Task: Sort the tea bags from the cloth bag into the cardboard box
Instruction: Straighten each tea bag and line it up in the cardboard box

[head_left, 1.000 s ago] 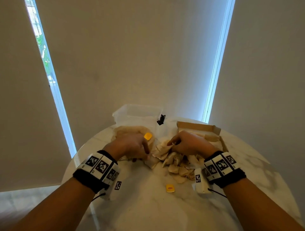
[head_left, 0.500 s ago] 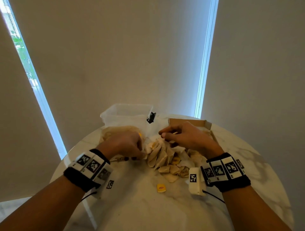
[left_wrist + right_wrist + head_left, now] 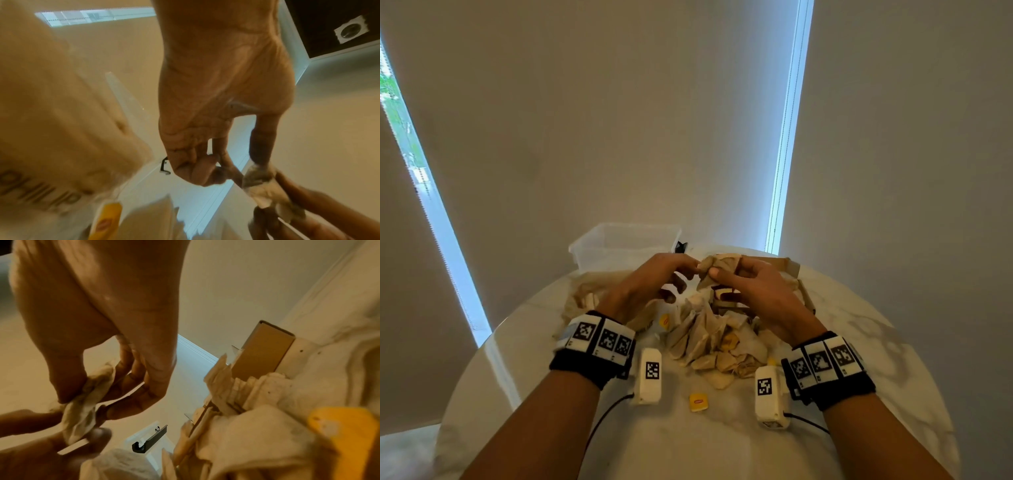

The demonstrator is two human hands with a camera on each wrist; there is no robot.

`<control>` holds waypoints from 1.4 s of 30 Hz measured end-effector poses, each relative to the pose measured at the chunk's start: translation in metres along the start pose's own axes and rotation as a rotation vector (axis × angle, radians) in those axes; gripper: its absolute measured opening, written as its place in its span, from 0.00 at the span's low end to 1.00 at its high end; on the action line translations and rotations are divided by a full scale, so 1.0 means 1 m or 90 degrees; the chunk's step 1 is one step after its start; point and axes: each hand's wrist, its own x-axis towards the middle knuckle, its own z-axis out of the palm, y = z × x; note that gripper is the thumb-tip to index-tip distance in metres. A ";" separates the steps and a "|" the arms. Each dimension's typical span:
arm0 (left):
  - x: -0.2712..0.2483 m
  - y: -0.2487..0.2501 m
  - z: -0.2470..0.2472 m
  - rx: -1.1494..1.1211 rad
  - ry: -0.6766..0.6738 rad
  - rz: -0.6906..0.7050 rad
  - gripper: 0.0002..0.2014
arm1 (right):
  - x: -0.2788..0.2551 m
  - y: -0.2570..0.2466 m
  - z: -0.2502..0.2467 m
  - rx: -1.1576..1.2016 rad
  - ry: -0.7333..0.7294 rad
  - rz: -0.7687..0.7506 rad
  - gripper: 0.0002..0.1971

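Observation:
Both hands are raised over the table and meet on one crumpled tea bag [image 3: 717, 269]. My left hand [image 3: 693, 270] pinches its left end between thumb and forefinger [image 3: 232, 170], the other fingers curled. My right hand [image 3: 722, 275] pinches the same tea bag [image 3: 86, 399] from the right. A loose pile of tea bags [image 3: 709, 339] lies on the table below them. The beige cloth bag [image 3: 592, 294] slumps at the left, printed letters showing on it [image 3: 51, 129]. The cardboard box [image 3: 792, 269] stands open behind my right hand, with tea bags [image 3: 236, 386] packed upright inside it.
A clear plastic tub [image 3: 619, 243] stands at the back of the round marble table [image 3: 893, 359], a black clip [image 3: 680, 246] beside it. A loose yellow tag [image 3: 698, 401] lies near the front. White blinds hang close behind the table.
My left hand left the cloth bag and rose to meet the right hand. Both lifted off the pile with a tea bag held between them.

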 end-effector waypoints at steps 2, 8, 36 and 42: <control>0.002 -0.007 0.007 -0.112 -0.012 0.007 0.17 | 0.001 0.002 -0.001 0.006 -0.001 0.012 0.15; 0.000 -0.026 0.018 -0.118 0.006 0.087 0.12 | 0.005 0.010 -0.003 0.035 -0.015 0.071 0.29; -0.011 -0.045 0.022 -0.150 0.018 0.112 0.15 | 0.004 0.016 0.000 0.113 0.006 0.071 0.20; -0.009 -0.046 0.021 -0.191 0.032 0.078 0.22 | 0.010 0.017 -0.003 0.162 0.012 0.134 0.16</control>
